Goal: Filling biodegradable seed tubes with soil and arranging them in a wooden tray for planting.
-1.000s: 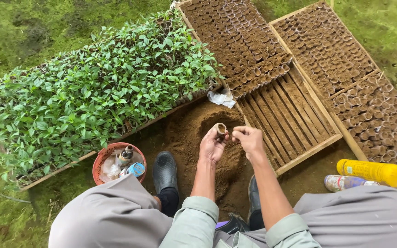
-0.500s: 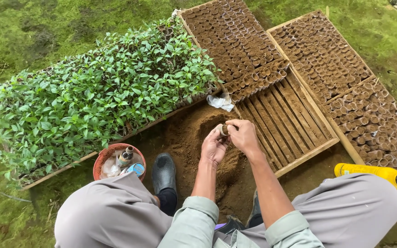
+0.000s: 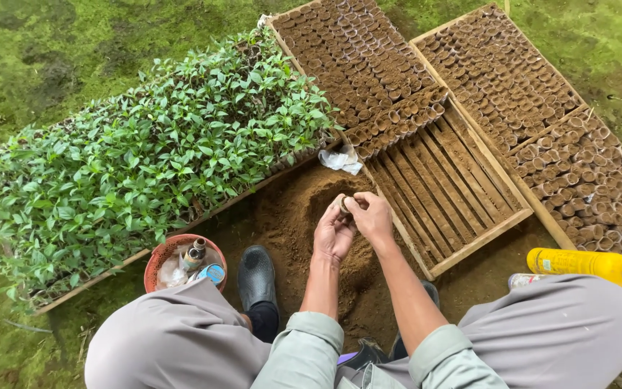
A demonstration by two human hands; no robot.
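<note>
A dense bed of green seedlings [image 3: 152, 166] fills the left of the scene, beside two slatted wooden trays [image 3: 469, 194] packed in part with small brown soil-filled cups [image 3: 368, 65]; the nearer tray has bare slats at its near end. A person sits over a mound of loose brown soil [image 3: 304, 216], grey trousers and dark boots [image 3: 255, 277] framing the work. Over the last second the right hand [image 3: 372, 216] has closed in on the left hand [image 3: 334, 234]: a second ago the two were slightly apart with the little cup's open mouth showing, and now both hands clasp a single small cup [image 3: 343, 204] above the mound, fingers pressing at its top, apparently firming the fill. A red basket of small bottles [image 3: 185, 259] sits by the left knee, a yellow bottle [image 3: 584, 263] by the right.
</note>
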